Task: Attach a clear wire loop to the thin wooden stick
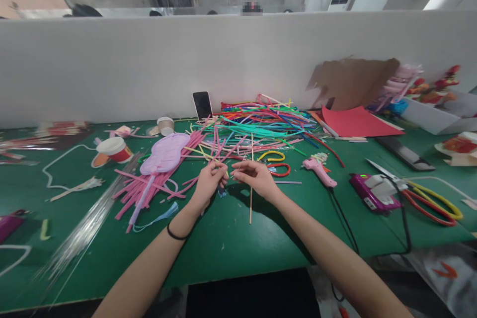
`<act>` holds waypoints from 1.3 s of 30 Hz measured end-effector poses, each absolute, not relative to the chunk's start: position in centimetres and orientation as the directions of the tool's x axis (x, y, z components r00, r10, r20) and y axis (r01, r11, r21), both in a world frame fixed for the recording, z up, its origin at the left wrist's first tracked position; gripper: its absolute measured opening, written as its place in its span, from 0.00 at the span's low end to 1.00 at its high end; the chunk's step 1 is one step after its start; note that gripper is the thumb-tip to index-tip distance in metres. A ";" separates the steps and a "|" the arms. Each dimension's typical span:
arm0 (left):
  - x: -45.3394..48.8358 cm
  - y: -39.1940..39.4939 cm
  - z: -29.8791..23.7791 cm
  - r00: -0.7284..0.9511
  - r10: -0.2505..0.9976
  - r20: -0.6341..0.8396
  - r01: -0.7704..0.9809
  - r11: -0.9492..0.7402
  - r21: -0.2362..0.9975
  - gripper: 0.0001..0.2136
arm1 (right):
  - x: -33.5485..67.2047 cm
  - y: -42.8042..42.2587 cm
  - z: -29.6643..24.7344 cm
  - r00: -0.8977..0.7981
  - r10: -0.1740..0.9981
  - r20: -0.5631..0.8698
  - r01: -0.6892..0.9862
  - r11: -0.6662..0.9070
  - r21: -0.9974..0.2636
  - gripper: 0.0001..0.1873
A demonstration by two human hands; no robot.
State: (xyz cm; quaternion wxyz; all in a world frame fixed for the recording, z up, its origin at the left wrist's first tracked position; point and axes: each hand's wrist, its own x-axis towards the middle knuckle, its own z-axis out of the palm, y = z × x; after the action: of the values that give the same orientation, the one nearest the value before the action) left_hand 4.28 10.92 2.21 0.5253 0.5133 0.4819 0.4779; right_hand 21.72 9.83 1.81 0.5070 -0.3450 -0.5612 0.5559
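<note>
Mid-frame: right hand (256, 178) fingers clamped on thin wooden stick (250, 208); left hand (207, 183) fingertips pinched together alongside. Likely wrapping step; demands steady pinch. Pipe cleaners (261, 121) heaped above.

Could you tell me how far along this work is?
Done, seemingly: flower-like pieces stand in the white box. In hand: right hand holds a thin stick, left hand pinching beside it. Remaining: a pile of colourful strips lies loose; the pink glue gun lies apart.
</note>
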 end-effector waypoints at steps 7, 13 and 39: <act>4.3 10.9 1.9 0.104 0.994 -0.029 0.066 0.022 0.998 0.10 | 21.8 9.5 2.3 -0.221 0.963 0.155 -0.171 0.118 -0.978 0.19; 4.3 10.7 1.9 0.085 0.984 0.154 0.186 -0.167 0.968 0.09 | 21.7 9.2 2.6 -0.227 0.967 0.116 -0.260 0.054 -0.964 0.19; 5.1 8.6 2.9 0.263 0.810 0.525 0.406 -0.586 0.701 0.07 | 23.0 9.9 3.2 -0.104 0.991 0.089 -0.332 0.050 -0.942 0.17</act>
State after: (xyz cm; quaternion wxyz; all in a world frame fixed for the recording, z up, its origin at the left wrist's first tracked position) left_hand 5.07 8.62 2.87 0.2201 0.7635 0.3982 0.4584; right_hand 22.99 9.93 3.18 0.5634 -0.3615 -0.4556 0.5868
